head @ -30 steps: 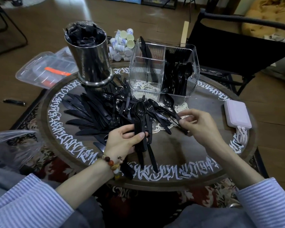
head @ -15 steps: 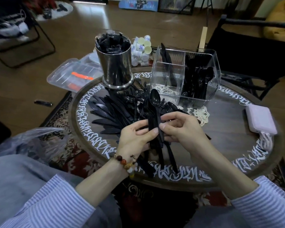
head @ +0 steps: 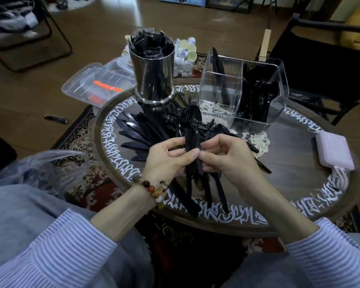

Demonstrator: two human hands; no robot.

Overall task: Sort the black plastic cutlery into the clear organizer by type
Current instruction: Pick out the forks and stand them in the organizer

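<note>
Both my hands (head: 166, 157) (head: 227, 156) grip a nested spoon stack (head: 192, 129), loose knives (head: 139, 129) left, steel canister (head: 153, 73) far, clear organizer (head: 279, 88) far right, pink power bank (head: 334, 150) right on table (head: 289, 183).

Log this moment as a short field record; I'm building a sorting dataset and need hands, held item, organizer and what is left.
left hand: grips the stack of spoons at the handles
right hand: pinches the same stack from the other side
stack of spoons: nested, bowls pointing up, held above the table
clear organizer: right compartment holds spoons, back left a few pieces
unsorted: knives fanned on the table
steel canister: behind the pile
</note>
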